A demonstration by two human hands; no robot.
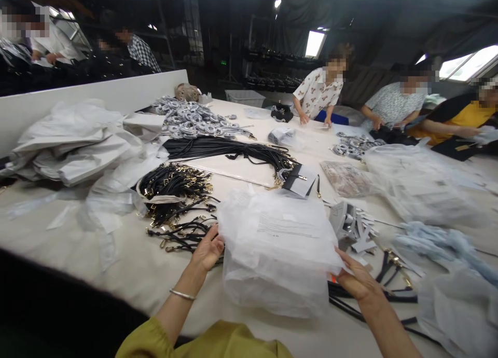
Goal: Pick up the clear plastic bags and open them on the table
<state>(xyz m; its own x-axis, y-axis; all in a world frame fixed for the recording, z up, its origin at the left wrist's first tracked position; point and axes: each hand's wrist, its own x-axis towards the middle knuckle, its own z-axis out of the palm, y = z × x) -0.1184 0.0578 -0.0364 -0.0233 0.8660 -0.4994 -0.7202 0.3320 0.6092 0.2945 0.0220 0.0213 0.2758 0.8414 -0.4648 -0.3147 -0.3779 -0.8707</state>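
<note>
A translucent white plastic bag [276,264] with small printed text hangs in front of me, above the table's near part. My left hand [209,250] pinches its upper left edge between thumb and fingers; a bracelet sits on that wrist. At the right edge, my right hand [355,276] grips the bag too. Short black straps with gold clasps [187,232] lie beside my left hand. Long black straps [361,303] lie under my right forearm, with a small orange spot near the fingers. What the bag holds, if anything, cannot be made out.
Crumpled white wrapping [73,140] is heaped at left. Long black straps [225,148] and grey ring-shaped bundles [190,116] lie beyond. A grey label dispenser [343,220] and more plastic bags [416,179] are at right. Several people, including one in a patterned shirt [319,91], work around the table.
</note>
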